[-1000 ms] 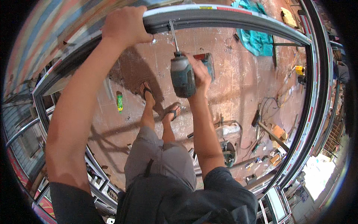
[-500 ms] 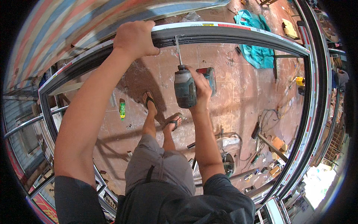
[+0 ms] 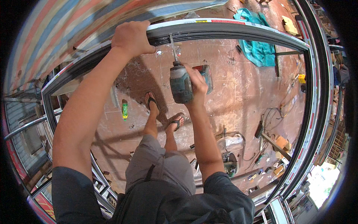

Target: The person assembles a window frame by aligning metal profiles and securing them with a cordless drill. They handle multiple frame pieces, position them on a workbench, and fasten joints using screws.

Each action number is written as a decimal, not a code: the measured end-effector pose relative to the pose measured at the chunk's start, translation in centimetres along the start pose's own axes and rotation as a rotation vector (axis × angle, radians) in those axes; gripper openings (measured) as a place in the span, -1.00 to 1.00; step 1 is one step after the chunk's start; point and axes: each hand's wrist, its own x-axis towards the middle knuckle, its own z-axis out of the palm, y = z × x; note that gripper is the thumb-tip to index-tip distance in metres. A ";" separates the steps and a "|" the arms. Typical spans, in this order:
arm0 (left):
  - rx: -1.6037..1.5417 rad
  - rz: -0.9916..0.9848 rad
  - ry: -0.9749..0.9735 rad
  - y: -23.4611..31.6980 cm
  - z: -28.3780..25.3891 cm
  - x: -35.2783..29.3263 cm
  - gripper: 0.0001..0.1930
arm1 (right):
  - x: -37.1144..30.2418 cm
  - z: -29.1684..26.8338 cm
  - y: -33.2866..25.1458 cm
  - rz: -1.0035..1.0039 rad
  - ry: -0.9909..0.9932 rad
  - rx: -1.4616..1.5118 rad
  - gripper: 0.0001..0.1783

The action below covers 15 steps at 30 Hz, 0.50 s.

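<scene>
Cordless driver (image 3: 181, 87) raised to the far bar of a dark frame (image 3: 223, 30).
Left hand (image 3: 130, 38) clamps the far bar left of its middle, thumb on the near side, fingertips hidden behind; right hand (image 3: 196, 84) wraps the driver's grip, fingers closed on it. Driver sits inside the frame's opening, near the far edge; its long bit (image 3: 173, 51) points at the grooved inner side, just right of the left hand, tip contact hard to tell. On the floor (image 3: 231, 100) below: green bottle (image 3: 125, 111) left of two sandalled feet (image 3: 175, 123); teal cloth (image 3: 257, 54) toward the frame's far right corner.
</scene>
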 end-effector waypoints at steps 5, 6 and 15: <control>0.018 -0.013 0.000 0.2 -0.1 0.0 -0.31 | 0.8 -1.1 -0.6 -0.062 -0.013 -0.112 -0.39; 0.025 -0.009 0.003 0.1 0.0 0.0 -0.31 | 0.9 -1.2 -0.8 -0.067 -0.018 -0.130 -0.37; 0.009 0.031 0.061 -0.1 0.3 -0.3 -0.32 | 0.8 -1.3 -1.0 -0.118 -0.010 -0.229 -0.36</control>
